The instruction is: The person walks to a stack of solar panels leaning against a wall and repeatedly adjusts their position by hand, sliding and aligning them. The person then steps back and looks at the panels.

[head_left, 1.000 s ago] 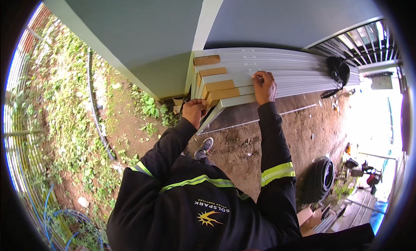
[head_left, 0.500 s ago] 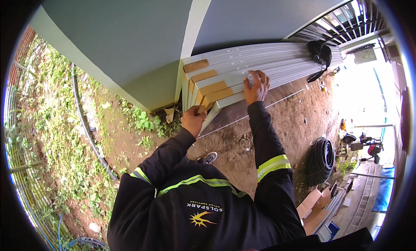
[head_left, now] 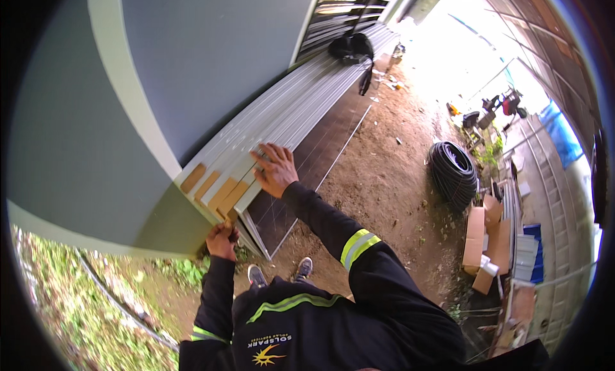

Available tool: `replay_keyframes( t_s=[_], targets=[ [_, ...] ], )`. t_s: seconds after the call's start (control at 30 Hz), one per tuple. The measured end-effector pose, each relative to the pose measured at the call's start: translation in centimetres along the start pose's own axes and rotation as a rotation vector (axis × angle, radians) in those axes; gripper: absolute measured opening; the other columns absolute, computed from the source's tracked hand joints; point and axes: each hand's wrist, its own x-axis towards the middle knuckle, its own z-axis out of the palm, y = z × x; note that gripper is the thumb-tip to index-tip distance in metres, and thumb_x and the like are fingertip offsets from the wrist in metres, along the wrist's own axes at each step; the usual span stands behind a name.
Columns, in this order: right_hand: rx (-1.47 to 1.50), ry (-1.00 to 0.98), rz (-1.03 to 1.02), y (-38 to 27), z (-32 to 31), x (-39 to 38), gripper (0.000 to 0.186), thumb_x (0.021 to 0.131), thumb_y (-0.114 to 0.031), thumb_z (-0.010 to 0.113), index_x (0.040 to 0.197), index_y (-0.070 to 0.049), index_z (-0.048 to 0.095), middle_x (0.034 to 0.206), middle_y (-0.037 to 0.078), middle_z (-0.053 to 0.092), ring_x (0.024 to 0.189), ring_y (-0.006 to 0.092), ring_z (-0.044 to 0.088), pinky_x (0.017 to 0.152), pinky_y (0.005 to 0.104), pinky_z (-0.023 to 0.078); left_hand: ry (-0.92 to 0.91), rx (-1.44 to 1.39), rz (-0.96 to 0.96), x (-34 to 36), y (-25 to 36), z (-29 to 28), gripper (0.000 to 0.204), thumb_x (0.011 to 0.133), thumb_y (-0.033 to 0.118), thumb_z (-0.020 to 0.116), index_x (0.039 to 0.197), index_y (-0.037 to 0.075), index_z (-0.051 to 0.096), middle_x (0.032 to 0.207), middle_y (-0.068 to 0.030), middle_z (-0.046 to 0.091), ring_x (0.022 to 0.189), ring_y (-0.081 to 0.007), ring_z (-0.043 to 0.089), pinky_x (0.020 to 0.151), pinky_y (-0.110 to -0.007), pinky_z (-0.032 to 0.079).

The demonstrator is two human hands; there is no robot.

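Along the grey wall (head_left: 198, 57), in the head view, a row of silver-framed solar panels (head_left: 288, 102) stands on edge, the dark face of the front one turned toward the worker. Tan cardboard corner protectors (head_left: 234, 197) sit over the frames at the near end.

The left hand (head_left: 221, 240) is at the lower end of the frontmost protectors, fingers curled and bunched close together against the cardboard; whether they truly pinch it is too small to tell. The right hand (head_left: 277, 171) lies palm down on the upper frame edges, fingers spread wide and gripping nothing.

To work well here, the right palm should probably bear gently back toward the wall, so the front panel cannot tip outward. The left would do best to work the cardboard from its folded edge with short, even pulls along the frame, since a sharp tug might tear it or drag the panel's corner. Fingertips look safer outside the narrow gaps between frames, and both shoes (head_left: 257, 275) well away from the front panel's foot.
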Motion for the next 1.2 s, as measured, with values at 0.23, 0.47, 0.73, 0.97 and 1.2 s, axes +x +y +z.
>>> replay_keyframes(
  t_s=[0.23,0.47,0.73,0.97,1.2],
  targets=[
    [-0.055,-0.131,0.352,-1.3,0.4,4.0,0.070,0.099,-0.051,0.066,0.160,-0.020,0.051,0.163,0.020,0.044,0.159,0.0414,0.029,0.126,0.0712,0.017,0.043,0.046,-0.045,-0.2,1.2,0.7,0.016,0.089,-0.006,0.070,0.087,0.008,0.063,0.077,-0.0049,0.066,0.061,-0.0195,0.062,0.053,-0.033,0.050],
    [-0.226,-0.280,0.320,-0.2,1.6,4.4,0.071,0.104,-0.066,0.048,0.164,-0.028,0.047,0.174,0.018,0.033,0.162,0.0397,0.023,0.127,0.0712,0.013,0.067,-0.004,-0.078,-3.7,3.3,2.3,0.010,0.092,-0.003,0.072,0.089,0.003,0.065,0.074,-0.0071,0.062,0.060,-0.0170,0.059,0.052,-0.031,0.046],
    [-0.157,-0.226,0.295,-0.3,0.9,4.4,0.069,0.103,-0.063,0.051,0.160,-0.025,0.052,0.172,0.020,0.035,0.162,0.0420,0.023,0.126,0.0736,0.014,-0.068,-0.151,-0.129,-9.9,12.0,4.4,0.004,0.100,0.000,0.068,0.102,0.001,0.066,0.086,-0.0048,0.065,0.070,-0.0141,0.057,0.062,-0.029,0.047],
    [-0.178,-0.214,0.284,-0.3,1.3,4.4,0.068,0.102,-0.062,0.052,0.160,-0.025,0.053,0.172,0.021,0.036,0.162,0.0432,0.023,0.124,0.0752,0.015,0.050,0.389,0.519,-11.2,17.6,2.0,0.006,0.097,-0.001,0.069,0.094,0.002,0.065,0.093,-0.0078,0.068,0.076,-0.0120,0.061,0.068,-0.027,0.049],
    [-0.217,-0.216,0.271,-0.1,1.6,4.3,0.069,0.103,-0.063,0.053,0.161,-0.026,0.052,0.170,0.020,0.038,0.160,0.0434,0.026,0.122,0.0753,0.018,-0.028,0.730,0.646,-8.8,13.6,1.5,0.012,0.087,-0.011,0.064,0.089,-0.001,0.058,0.096,-0.0095,0.067,0.085,-0.0137,0.071,0.070,-0.029,0.056]
  ],
)
